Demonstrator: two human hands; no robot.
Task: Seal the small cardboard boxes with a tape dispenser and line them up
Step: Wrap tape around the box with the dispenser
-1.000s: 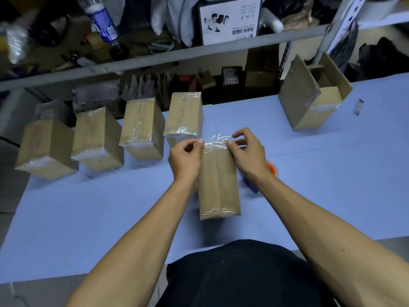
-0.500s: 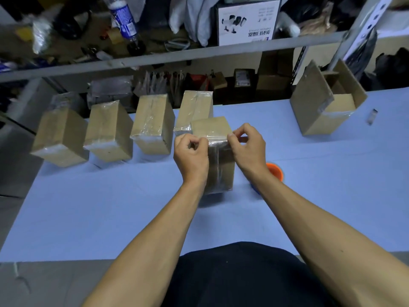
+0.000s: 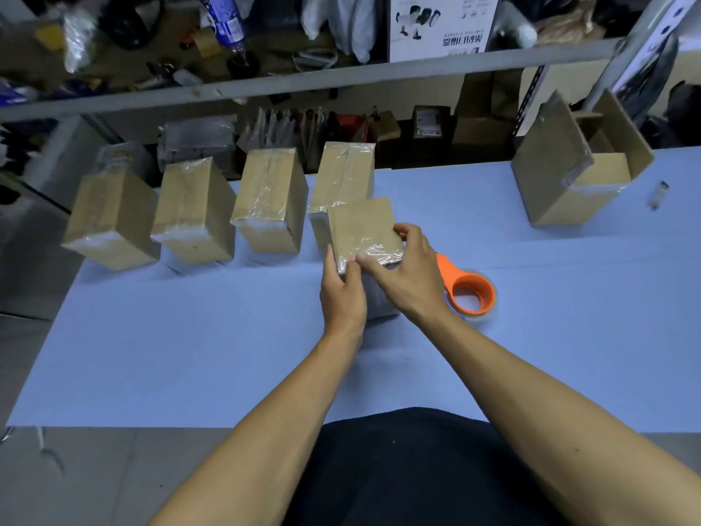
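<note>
Now we grip the small box (image 3: 363,231) in both hands, left hand (image 3: 343,294) curled on its near corner, right hand (image 3: 407,273) clamped along its side, holding it beside four sealed boxes (image 3: 227,206) to extend the row; the tape dispenser (image 3: 468,288) rests on the worktop (image 3: 189,354)

The box (image 3: 362,225) held in both hands was matt brown cardboard, with glossy, wrinkled clear tape over the edge under the right thumb. Just right of the grip, the tape dispenser (image 3: 464,284) looked like smooth orange plastic around a clear, shiny roll. Beyond the grip to the left, four sealed boxes (image 3: 265,206) showed the same dull cardboard under crinkled shiny tape. The table (image 3: 189,336) beneath had a smooth, matt pale-blue covering.
</note>
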